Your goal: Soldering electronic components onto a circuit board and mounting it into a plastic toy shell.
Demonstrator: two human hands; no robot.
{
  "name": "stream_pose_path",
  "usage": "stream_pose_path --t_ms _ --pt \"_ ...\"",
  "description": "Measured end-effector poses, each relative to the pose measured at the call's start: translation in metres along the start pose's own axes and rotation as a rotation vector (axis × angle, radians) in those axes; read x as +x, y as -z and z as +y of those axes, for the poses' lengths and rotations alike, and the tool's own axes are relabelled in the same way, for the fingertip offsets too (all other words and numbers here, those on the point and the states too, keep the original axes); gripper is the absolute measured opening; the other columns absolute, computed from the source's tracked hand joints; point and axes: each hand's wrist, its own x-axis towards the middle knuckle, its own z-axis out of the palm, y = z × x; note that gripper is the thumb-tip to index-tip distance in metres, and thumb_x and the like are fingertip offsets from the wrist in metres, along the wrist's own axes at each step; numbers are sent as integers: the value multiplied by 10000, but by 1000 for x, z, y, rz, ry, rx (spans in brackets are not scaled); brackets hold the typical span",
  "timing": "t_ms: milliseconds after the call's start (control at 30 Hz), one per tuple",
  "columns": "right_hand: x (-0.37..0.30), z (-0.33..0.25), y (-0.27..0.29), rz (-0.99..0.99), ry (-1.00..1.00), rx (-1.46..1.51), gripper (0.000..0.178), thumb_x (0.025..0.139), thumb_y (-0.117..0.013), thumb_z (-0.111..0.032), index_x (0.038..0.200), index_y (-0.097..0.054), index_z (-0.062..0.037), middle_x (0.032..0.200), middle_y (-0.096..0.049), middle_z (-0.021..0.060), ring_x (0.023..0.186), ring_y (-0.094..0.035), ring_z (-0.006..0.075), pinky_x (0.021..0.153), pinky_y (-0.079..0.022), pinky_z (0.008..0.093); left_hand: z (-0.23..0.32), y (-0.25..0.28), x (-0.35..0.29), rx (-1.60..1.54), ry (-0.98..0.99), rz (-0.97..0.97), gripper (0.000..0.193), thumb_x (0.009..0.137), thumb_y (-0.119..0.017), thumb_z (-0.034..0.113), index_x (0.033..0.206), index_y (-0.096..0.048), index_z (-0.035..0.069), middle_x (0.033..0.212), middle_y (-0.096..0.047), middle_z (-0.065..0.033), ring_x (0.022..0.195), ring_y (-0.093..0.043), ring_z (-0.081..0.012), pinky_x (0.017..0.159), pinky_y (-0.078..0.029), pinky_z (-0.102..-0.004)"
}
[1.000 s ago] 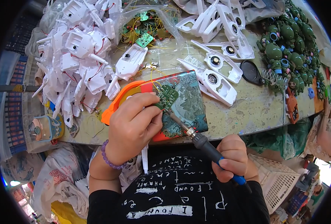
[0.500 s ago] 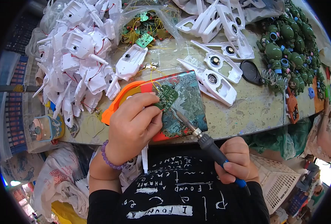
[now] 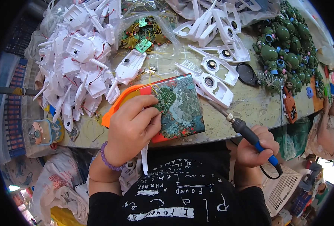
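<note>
Between the fingertips of my left hand [image 3: 133, 122] is a green circuit board [image 3: 164, 100] with yellow wires, held above a dark, patterned pad with red edges [image 3: 187, 113]. My right hand [image 3: 256, 147] grips the dark handle of a soldering iron [image 3: 244, 130]; its metal tip points up and left, apart from the board. An orange curved piece [image 3: 118, 103] lies beside the pad, partly behind my left hand. A white plastic housing [image 3: 130, 67] rests just beyond it. White frames with round speakers [image 3: 215, 86] lie right of the pad.
White housings with red wires [image 3: 80, 56] are heaped at the left. More circuit boards [image 3: 143, 45] sit in clear plastic at the back. Green figures [image 3: 285, 49] are piled at the right, near a coiled spring stand [image 3: 271, 80] and a black oval piece [image 3: 247, 74].
My right hand has moved right, drawing the soldering iron's tip away from the circuit board. My left hand keeps its hold on the board. The whole view has shifted slightly.
</note>
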Motion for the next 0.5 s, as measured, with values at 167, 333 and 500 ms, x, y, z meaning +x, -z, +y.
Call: stream_pose_path --t_ms 167,333,500 --pt "-10 -5 -10 -50 -15 75 348 1002 -403 -435 923 -446 -99 659 -435 45 532 -405 167 523 -360 301 1 0 1 0 -15 3 163 688 -720 -10 824 -631 1 961 -646 -102 846 -646 -277 727 -534 -355" --pt "-8 -5 -22 -320 125 126 339 999 -430 -414 989 -468 -77 706 -491 49 550 -479 188 482 -420 316 0 1 2 9 -37 6 164 689 -720 -10 826 -630 3 960 -646 -101 842 -646 -276 722 -535 -353" --pt "-10 -2 -29 -369 160 126 329 1002 -430 -393 984 -465 -67 706 -490 49 545 -478 183 484 -426 313 1 0 0 6 -8 -9 174 668 -719 -24 813 -632 17 989 -642 -96 830 -643 -280 710 -521 -348"
